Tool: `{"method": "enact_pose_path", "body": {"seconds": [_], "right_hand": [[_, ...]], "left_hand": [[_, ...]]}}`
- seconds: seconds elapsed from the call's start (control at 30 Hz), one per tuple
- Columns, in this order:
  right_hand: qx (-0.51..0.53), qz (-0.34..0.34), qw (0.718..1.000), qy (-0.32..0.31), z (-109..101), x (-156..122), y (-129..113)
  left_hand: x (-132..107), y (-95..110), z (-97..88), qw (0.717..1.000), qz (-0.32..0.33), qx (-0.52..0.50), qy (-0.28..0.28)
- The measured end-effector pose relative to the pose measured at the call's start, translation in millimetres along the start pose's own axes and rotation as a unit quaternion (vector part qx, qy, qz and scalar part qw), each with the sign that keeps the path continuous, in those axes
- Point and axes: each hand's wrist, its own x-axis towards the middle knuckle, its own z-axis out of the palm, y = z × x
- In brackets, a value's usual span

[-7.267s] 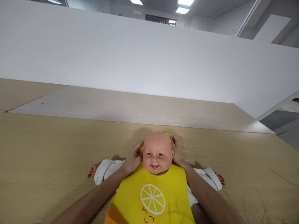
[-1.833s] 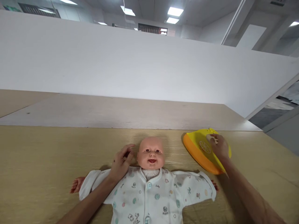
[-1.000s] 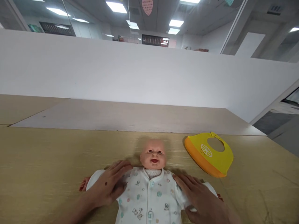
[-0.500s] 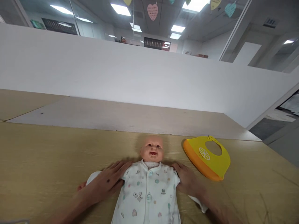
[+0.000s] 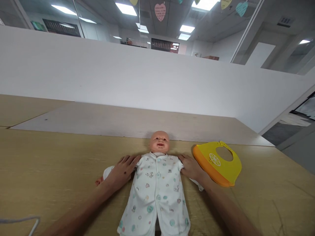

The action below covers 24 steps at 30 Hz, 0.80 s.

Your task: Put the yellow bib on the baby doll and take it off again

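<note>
One bald vinyl baby doll (image 5: pixel 159 141) lies on its back, dressed in a white romper (image 5: pixel 155 193) printed with small pastel figures, its front closed by round teal buttons. The romper is on the doll, while a yellow-and-orange silicone bib (image 5: pixel 220 167) with a lemon-slice print lies flat off the doll, just beside its shoulder on the right. The doll's head points away from the person and its legs toward them, so its long axis runs almost straight out from the person, and the romper's lower end reaches the bottom of the view.

The left hand (image 5: pixel 122 169) lies open with fingers spread, pressing on the sleeve at the doll's shoulder, and a small vinyl doll hand (image 5: pixel 98 181) shows beyond it. The right hand (image 5: pixel 192 168) lies open on the opposite sleeve, next to the bib but apparently not touching it. Neither hand visibly grips anything.

Beneath the doll is a tan wood-grain tabletop (image 5: pixel 49 157). Beyond the doll's head stands a white partition wall (image 5: pixel 123 78), and well left of the doll a thin grey cord (image 5: pixel 22 217) crosses the view.
</note>
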Motion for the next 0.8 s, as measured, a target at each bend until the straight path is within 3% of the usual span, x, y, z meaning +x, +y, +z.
{"method": "enact_pose_path", "body": {"seconds": [0.3, 0.53, 0.67, 0.8], "right_hand": [[-0.088, 0.071, 0.993, 0.034, 3, 23, -12], [-0.196, 0.14, 0.96, 0.14, 13, 44, -20], [-0.207, 0.156, 0.946, 0.195, 17, 59, -17], [-0.21, 0.091, 0.952, 0.203, 17, 72, -6]], "left_hand": [[25, -4, 25.8, 0.992, -0.031, 0.069, 0.102], [42, -4, 46.3, 0.975, -0.08, 0.088, 0.19], [55, -2, 45.7, 0.967, -0.134, 0.106, 0.191], [62, 1, 40.9, 0.962, -0.193, 0.112, 0.157]]}}
